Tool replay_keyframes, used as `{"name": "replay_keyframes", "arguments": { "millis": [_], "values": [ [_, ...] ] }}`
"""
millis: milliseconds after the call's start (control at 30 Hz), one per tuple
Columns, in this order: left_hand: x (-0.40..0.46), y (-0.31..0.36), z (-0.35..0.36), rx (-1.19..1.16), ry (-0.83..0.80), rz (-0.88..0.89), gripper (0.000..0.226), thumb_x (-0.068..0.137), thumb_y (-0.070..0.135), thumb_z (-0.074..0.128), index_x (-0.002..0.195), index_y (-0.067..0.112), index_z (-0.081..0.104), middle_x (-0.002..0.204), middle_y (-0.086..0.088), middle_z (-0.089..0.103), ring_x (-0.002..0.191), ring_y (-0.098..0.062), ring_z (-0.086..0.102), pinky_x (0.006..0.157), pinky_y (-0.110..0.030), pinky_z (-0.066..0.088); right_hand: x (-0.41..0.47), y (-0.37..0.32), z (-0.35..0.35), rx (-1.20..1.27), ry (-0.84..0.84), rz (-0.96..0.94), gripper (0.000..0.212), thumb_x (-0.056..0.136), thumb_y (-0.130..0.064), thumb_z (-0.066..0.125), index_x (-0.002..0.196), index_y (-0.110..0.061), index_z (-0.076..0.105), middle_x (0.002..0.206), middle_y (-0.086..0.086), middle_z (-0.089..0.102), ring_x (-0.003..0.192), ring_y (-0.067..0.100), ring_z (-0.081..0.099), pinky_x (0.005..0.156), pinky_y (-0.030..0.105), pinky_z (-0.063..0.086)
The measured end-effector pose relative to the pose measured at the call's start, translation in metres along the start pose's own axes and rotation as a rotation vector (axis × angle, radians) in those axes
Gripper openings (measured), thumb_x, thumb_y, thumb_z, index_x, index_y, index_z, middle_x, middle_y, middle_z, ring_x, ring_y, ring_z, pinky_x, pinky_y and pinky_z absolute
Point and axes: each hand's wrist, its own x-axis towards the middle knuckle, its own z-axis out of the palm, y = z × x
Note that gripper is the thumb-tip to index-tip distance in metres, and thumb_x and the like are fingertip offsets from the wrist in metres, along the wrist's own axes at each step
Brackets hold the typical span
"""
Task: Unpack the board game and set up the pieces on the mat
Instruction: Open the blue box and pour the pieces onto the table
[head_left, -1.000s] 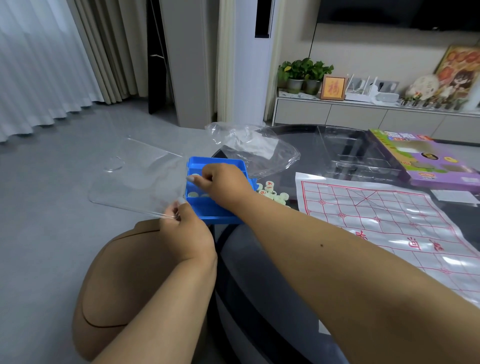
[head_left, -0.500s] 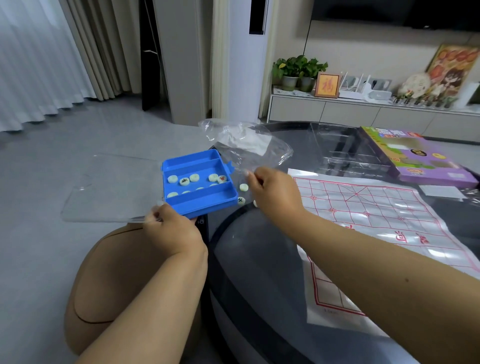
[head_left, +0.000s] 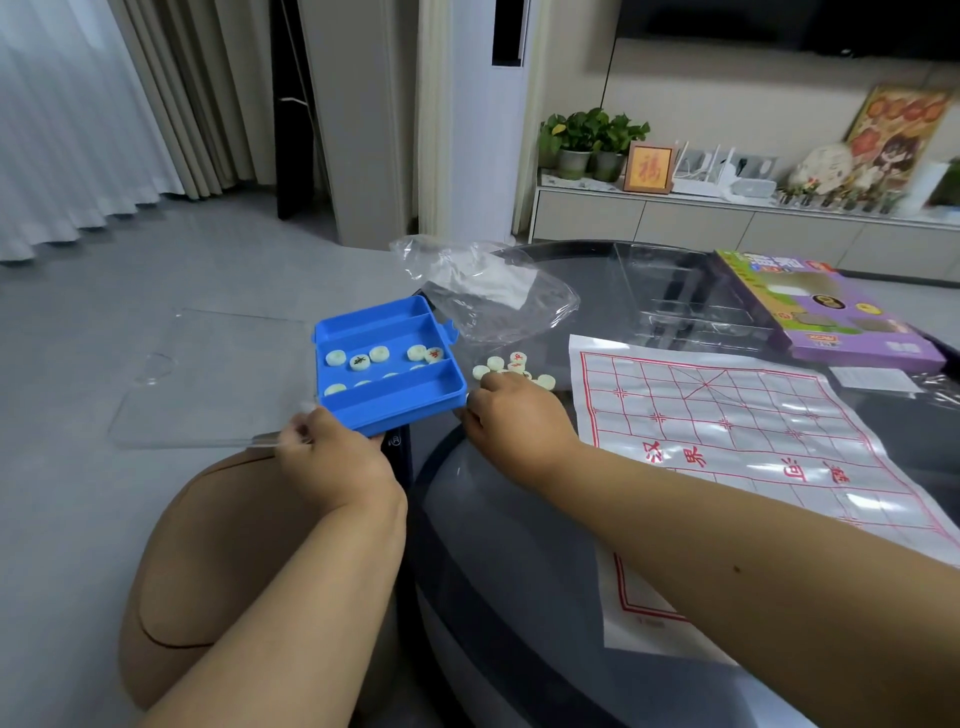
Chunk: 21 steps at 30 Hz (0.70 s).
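Up close, seen from head height: left hand (head_left: 332, 457) gripping the near edge of a blue tray (head_left: 389, 364) together with a clear plastic lid (head_left: 218, 379), fingers curled round both, holding them out past the left edge of a round dark glass table (head_left: 519, 597). Tray tilted slightly, split into long compartments; several pale round game pieces (head_left: 382, 356) loose in the middle one, a few more against the divider below, near compartment bare. Right hand (head_left: 514, 426) knuckles-up on the table just right of the tray, fingers curled under; impossible to tell whether pinching anything. Just beyond those fingers, a small heap of pale pieces (head_left: 511, 366) on the glass, some with red characters. Further right, a white mat (head_left: 753, 457) printed with a red grid, lying flat, no pieces on it. Behind the heap, a crumpled clear plastic bag (head_left: 493, 291); beyond that a clear plastic insert (head_left: 685, 306) and a purple game box (head_left: 831, 317). Below the left forearm, a tan rounded stool (head_left: 218, 571)
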Motion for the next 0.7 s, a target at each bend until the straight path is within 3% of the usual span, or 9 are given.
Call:
{"name": "replay_keyframes", "arguments": {
  "millis": [167,300,400,467,567,700],
  "values": [
    [-0.002,0.001,-0.001,0.005,-0.014,0.006,0.018,0.100,0.025,0.043,0.101,0.009,0.050,0.080,0.001,0.058,0.068,-0.010,0.060,0.065,-0.033,0.058,0.004,0.008,0.007,0.030,0.019,-0.006,0.031,0.094,-0.029,0.048,0.091,-0.003,0.065,0.096,0.012,0.057,0.093,0.028,0.050,0.071,0.035,0.036],
    [-0.001,0.000,0.000,0.005,-0.006,0.005,0.017,0.099,0.025,0.044,0.100,0.009,0.051,0.076,0.002,0.056,0.066,-0.010,0.058,0.069,-0.036,0.058,0.005,0.011,0.010,0.119,0.049,-0.005,0.024,0.088,-0.018,0.054,0.074,0.000,0.061,0.082,0.013,0.055,0.081,0.029,0.049,0.064,0.031,0.032],
    [-0.001,0.000,0.001,0.007,0.000,0.003,0.017,0.099,0.025,0.044,0.099,0.010,0.052,0.077,0.003,0.056,0.067,-0.009,0.058,0.068,-0.035,0.058,0.008,0.014,0.003,0.405,0.082,0.177,0.028,0.087,-0.017,0.046,0.069,0.003,0.054,0.080,0.011,0.051,0.077,0.025,0.049,0.065,0.033,0.036],
    [-0.001,0.000,0.001,0.006,-0.006,0.002,0.016,0.099,0.026,0.044,0.098,0.012,0.052,0.081,0.003,0.058,0.071,-0.009,0.060,0.068,-0.035,0.058,0.011,0.015,-0.009,0.677,0.111,0.368,0.030,0.088,-0.017,0.040,0.068,0.000,0.055,0.082,0.005,0.049,0.076,0.017,0.048,0.067,0.026,0.036],
    [0.001,-0.002,0.000,0.023,-0.018,0.003,0.015,0.099,0.026,0.045,0.099,0.012,0.052,0.087,0.001,0.062,0.078,-0.013,0.064,0.070,-0.037,0.059,0.018,0.021,-0.026,1.038,0.172,0.624,0.033,0.091,-0.004,0.036,0.062,-0.009,0.053,0.074,0.002,0.050,0.058,0.006,0.047,0.055,0.020,0.039],
    [0.004,-0.005,-0.001,0.058,-0.020,0.038,0.017,0.097,0.024,0.045,0.097,0.008,0.052,0.078,0.000,0.059,0.070,-0.016,0.059,0.071,-0.043,0.059,0.030,0.032,-0.039,1.282,0.227,0.752,0.035,0.089,-0.004,0.032,0.062,-0.011,0.053,0.065,0.003,0.053,0.054,0.013,0.044,0.053,0.022,0.037]
  ]
}}
